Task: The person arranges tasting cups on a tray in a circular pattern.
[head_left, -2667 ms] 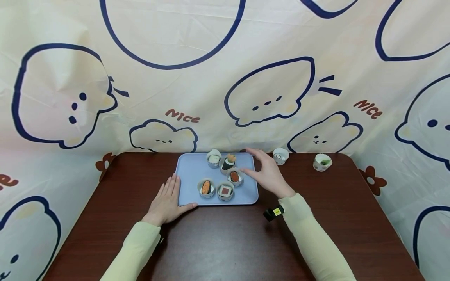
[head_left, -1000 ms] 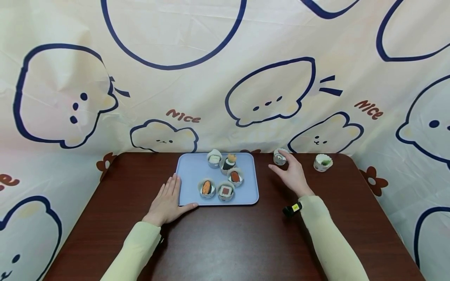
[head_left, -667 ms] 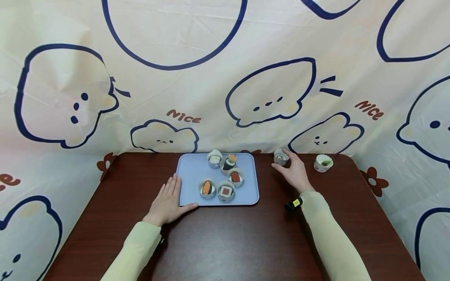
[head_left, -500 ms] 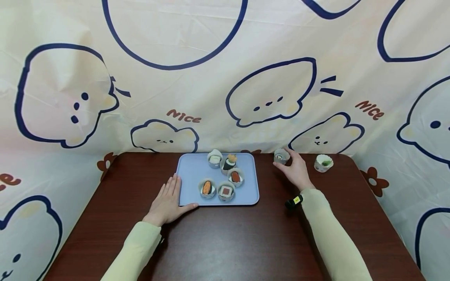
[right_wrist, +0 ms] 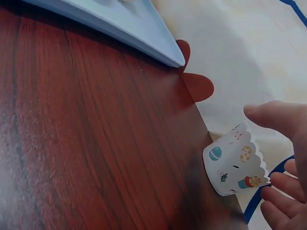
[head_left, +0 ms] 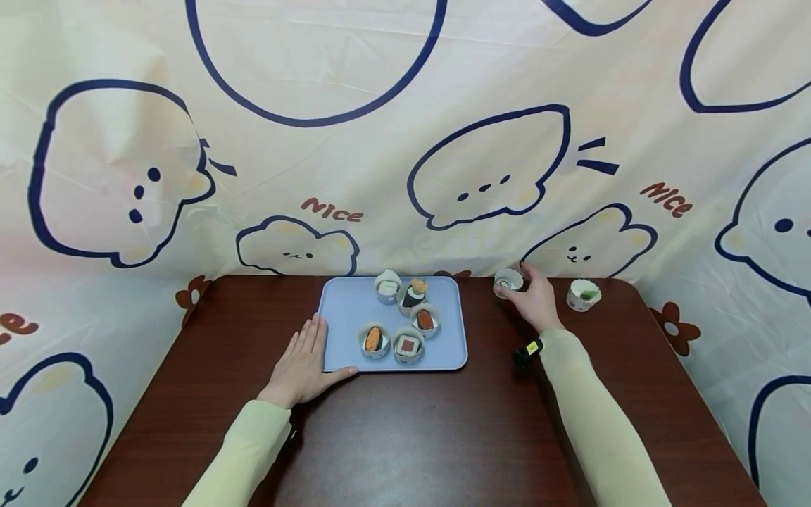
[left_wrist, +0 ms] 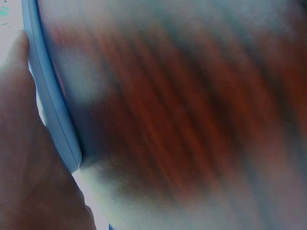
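Cup at the right hand: the white paper cup stands upright on the counter by its far edge, right of the tray; the head view looks into its mouth and shows a pale piece inside, partly hidden, while only the right wrist view shows the coloured prints on its side.
Right hand: the right hand is spread at the cup, thumb and fingers parted; the head view sets the thumb over the near rim, the right wrist view shows the other fingers just beside the scalloped edge; contact, I cannot tell.
Neighbour cup: the cup with a green piece stands farther right, near the counter's far corner.
Tray: the blue tray carries five filled cups, topped in pale, golden, red, orange and square fillings; the right wrist view catches only one corner of it.
Left hand: the left hand lies flat, fingers straight along the tray's left side; the left wrist view shows its thumb against the rim, counter blurred beyond.
Backdrop: the cartoon-printed cloth hangs behind the counter.
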`<action>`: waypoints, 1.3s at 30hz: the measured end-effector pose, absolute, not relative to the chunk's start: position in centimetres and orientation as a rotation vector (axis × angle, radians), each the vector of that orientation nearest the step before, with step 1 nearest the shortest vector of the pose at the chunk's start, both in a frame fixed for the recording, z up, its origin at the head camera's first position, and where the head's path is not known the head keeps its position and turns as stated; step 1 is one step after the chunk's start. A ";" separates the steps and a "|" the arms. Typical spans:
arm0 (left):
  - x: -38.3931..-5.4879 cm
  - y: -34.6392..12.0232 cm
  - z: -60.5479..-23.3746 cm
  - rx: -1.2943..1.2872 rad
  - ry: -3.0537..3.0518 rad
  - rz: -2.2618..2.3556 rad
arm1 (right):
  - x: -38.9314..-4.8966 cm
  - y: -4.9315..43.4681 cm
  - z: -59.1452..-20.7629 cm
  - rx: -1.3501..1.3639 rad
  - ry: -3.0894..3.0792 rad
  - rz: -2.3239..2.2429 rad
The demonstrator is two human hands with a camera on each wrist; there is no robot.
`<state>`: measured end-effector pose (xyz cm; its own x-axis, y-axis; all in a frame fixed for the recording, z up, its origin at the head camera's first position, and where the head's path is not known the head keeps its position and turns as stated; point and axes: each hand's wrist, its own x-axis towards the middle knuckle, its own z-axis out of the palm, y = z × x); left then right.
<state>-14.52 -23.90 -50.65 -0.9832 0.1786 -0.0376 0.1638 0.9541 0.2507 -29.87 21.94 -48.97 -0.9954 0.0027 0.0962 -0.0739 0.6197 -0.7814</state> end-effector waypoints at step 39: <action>-14.6 -23.9 -50.6 0.265 3.033 0.373 | -31.3 21.9 -51.3 -0.059 -2.728 1.390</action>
